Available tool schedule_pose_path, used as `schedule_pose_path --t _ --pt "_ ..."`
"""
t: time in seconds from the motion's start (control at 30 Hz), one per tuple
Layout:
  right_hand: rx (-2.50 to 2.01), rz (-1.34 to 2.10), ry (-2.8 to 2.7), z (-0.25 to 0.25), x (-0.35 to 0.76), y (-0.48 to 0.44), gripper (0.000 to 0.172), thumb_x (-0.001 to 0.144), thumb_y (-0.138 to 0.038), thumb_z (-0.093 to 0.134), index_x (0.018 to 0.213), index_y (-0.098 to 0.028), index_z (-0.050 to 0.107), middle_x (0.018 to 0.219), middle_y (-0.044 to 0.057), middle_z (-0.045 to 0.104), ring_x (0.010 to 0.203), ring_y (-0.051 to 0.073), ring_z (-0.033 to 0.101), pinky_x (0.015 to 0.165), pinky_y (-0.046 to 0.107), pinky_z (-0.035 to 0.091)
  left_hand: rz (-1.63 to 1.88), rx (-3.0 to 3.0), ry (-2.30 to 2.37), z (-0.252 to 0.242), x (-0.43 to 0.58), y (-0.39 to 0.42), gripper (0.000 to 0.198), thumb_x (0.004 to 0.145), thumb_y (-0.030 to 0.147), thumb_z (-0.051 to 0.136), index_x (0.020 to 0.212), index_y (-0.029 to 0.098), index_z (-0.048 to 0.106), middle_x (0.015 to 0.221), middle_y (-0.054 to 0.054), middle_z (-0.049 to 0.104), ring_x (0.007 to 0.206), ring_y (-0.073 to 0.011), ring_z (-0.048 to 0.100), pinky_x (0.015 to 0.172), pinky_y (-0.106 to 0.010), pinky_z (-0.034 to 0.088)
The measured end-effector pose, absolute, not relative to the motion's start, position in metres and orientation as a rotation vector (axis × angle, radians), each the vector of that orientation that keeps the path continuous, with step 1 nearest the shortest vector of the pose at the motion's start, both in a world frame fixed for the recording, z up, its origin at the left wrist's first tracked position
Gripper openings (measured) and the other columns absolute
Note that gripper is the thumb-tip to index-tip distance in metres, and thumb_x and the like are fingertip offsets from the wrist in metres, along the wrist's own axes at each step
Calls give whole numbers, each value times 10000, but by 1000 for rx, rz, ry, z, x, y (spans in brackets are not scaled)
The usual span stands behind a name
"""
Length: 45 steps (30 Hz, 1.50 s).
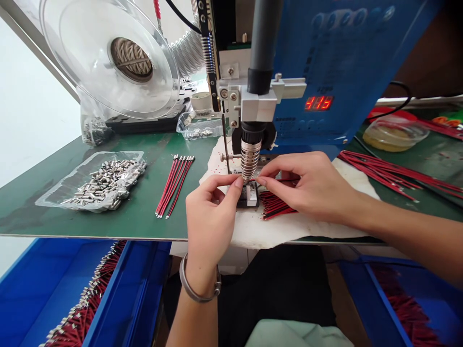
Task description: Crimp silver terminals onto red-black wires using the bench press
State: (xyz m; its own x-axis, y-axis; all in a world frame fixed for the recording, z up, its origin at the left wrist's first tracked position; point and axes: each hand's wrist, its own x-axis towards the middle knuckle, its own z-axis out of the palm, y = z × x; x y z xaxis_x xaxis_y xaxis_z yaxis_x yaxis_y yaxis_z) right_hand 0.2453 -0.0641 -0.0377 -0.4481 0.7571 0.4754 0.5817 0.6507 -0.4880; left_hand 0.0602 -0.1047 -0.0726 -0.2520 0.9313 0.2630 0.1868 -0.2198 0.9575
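My left hand is closed in a pinch just left of the tip of a soldering iron with a coiled spring guard. Whatever sits between those fingertips is too small and hidden to make out. On the other side, my right hand pinches a thin red-and-black wire, its end pointing at the iron's tip. Below the tip is a small metal fixture. A bunch of red and black wires lies partly under my right hand on a pale cloth.
The blue soldering machine stands behind, its red display lit. To the left are a tray of small metal cylinders, several wires with metal ends and a clear reel. Loose red wires lie right. Blue bins stand below.
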Motion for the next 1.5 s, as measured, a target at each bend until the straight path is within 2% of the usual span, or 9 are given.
schedule_pose_path --t 0.53,0.77,0.93,1.1,1.3,1.5 --pt "-1040 343 -2193 -37 245 -64 132 899 -269 648 850 -208 754 751 -9 729 548 111 556 536 270 416 1539 1375 1420 -70 62 -106 211 832 387 756 907 191 779 844 -51 731 734 -170 629 609 -261 443" --pt "-999 309 -2218 -36 246 -63 135 910 -261 636 848 -207 743 762 -11 728 573 107 571 555 263 417 1514 1398 1437 -70 60 -106 231 837 419 750 921 206 779 836 -47 729 747 -171 628 648 -268 456" --pt "-894 222 -2288 -38 247 -59 80 887 -245 670 881 -200 736 814 7 742 645 129 622 584 265 437 1524 1389 1432 -69 61 -106 215 836 411 752 901 208 776 860 -46 732 765 -168 629 661 -262 460" --pt "-825 161 -2340 -39 251 -56 98 908 -233 642 864 -199 723 815 11 744 707 142 655 624 265 458 1493 1393 1436 -69 62 -106 256 839 441 742 849 186 758 852 -51 724 745 -164 617 652 -261 456" --pt "-827 114 -2338 -38 251 -58 118 907 -202 613 846 -199 714 801 11 742 696 144 653 632 267 464 1510 1390 1441 -68 62 -107 253 830 439 749 872 191 771 744 -41 688 726 -177 615 604 -259 443" --pt "-811 114 -2317 -38 252 -57 106 903 -208 629 877 -175 726 816 16 740 685 124 648 629 249 463 1510 1403 1442 -70 60 -107 244 821 418 762 892 185 781 846 -57 726 724 -170 619 584 -255 437"
